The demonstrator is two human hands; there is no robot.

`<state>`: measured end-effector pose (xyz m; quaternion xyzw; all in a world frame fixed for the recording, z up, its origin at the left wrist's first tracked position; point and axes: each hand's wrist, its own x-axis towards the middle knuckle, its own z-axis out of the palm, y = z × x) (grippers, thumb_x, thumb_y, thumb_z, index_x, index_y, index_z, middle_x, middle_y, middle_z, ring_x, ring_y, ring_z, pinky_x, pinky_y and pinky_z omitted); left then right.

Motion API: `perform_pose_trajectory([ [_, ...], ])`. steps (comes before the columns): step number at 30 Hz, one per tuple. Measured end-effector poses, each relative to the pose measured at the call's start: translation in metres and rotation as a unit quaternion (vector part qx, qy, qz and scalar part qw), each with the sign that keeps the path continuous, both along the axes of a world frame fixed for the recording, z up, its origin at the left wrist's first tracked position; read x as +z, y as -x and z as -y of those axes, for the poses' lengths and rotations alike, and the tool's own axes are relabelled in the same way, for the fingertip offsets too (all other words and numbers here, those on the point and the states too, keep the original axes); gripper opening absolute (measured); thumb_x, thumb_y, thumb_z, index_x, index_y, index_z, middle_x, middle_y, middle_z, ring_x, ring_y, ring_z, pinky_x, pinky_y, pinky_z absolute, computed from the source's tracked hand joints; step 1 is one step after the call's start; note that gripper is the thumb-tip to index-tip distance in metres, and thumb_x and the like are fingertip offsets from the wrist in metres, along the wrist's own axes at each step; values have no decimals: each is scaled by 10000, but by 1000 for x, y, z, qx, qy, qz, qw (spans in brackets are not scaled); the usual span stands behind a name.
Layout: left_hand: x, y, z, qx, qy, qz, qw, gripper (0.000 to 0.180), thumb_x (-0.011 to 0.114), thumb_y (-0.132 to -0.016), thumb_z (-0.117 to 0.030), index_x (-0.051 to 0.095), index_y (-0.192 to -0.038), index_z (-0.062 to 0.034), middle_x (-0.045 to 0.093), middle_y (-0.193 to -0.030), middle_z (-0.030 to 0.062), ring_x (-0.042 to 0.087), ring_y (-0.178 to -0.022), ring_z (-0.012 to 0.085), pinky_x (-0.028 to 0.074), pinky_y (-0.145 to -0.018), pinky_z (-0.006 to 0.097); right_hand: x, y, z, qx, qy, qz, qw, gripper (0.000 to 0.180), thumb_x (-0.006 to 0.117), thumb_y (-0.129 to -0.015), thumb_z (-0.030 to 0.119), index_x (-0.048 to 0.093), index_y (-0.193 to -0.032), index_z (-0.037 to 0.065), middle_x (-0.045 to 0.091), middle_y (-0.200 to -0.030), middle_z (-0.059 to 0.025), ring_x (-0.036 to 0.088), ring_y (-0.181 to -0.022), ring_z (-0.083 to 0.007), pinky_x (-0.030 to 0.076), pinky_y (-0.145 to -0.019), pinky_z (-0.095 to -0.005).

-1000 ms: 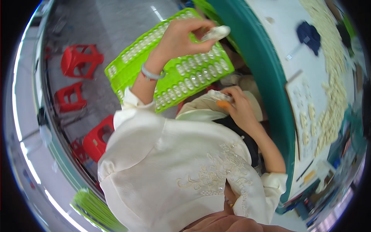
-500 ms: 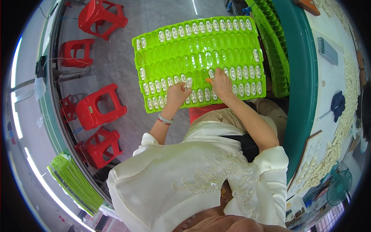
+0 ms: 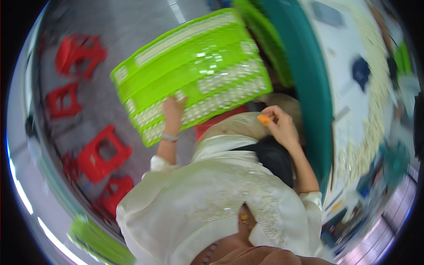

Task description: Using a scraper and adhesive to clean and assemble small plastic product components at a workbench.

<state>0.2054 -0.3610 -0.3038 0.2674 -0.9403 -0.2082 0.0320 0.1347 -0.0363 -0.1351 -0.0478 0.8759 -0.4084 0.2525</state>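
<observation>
Stools: red stools [image 3: 102,152] stand on the grey floor [image 3: 132,35], well to the left of our left hand.
Left hand: our left hand [image 3: 173,114] reaches forward from the cream sleeve [image 3: 161,165], a bracelet [image 3: 169,138] at the wrist; it lies flat on the near edge of the tray, fingers spread over the white pieces, gripping nothing that we can make out.
Tray: the green tray [image 3: 194,66] lies tilted just ahead of both hands, touching the left one; rows of small white pieces [image 3: 221,95] fill its near and far rows, and its middle rows look bare.
Right hand: our right hand [image 3: 279,126] is drawn back near our lap, well clear of the tray, its fingers curled shut around a small orange piece [image 3: 265,119].
Orange piece: it sits pinched at the fingertips of the right hand, on that hand's left side.
Bench: the bench [image 3: 349,101] with its teal edge [image 3: 316,110] runs along to the right of the right hand; blurred white pieces lie along it.
</observation>
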Motion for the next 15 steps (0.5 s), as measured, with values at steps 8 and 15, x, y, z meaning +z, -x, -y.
perform_pose_trajectory([
  [8, 182, 115, -121, -254, -326, -143, 899, 112, 572, -875, -119, 632, -913, -33, 567, -616, 54, 512, -473, 100, 417, -457, 260, 119, -80, -111, -196, -34, -116, 973, 260, 615, -727, -27, 598, -982, 21, 602, -809, -35, 558, -683, -104, 457, -636, -230],
  [15, 294, 168, -326, -743, -267, -235, 567, 228, 706, -741, -247, 603, -725, -44, 519, -710, 89, 524, -659, 252, 440, -588, 339, 138, -134, -225, -355, -210, -266, 871, 357, 700, -740, 135, 577, -1064, 46, 587, -958, -78, 548, -843, -169, 452, -689, -271],
])
